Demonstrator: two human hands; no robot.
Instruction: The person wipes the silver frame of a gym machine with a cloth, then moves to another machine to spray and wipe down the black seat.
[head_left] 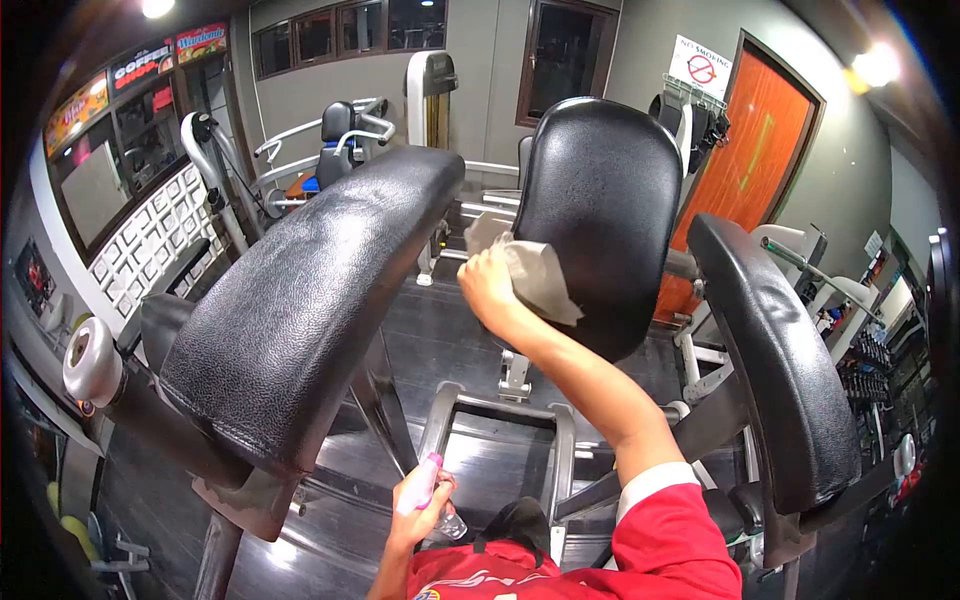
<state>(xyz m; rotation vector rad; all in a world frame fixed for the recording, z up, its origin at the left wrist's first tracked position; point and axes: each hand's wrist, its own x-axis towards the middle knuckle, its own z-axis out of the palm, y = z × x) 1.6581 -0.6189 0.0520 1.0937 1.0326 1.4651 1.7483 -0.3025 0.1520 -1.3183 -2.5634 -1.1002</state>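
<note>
My right hand (488, 288) is closed round a crumpled grey-beige cloth (541, 280), held out at the lower left side of an upright black padded backrest (605, 190). Low in the view, close to my body, my left hand (425, 500) grips a bottle with a pink top (420, 482); its clear lower part shows below the fingers. To the left a long black arm pad (320, 300) slopes away from me. A second black arm pad (775, 350) stands on the right.
A metal frame (505, 408) stands on the dark floor (400, 350) below. Behind are more gym machines (345, 135), an orange door (745, 150) and a no-smoking sign (700, 68). At the far right is a dumbbell rack (870, 375). A silver-capped post (90, 355) is at left.
</note>
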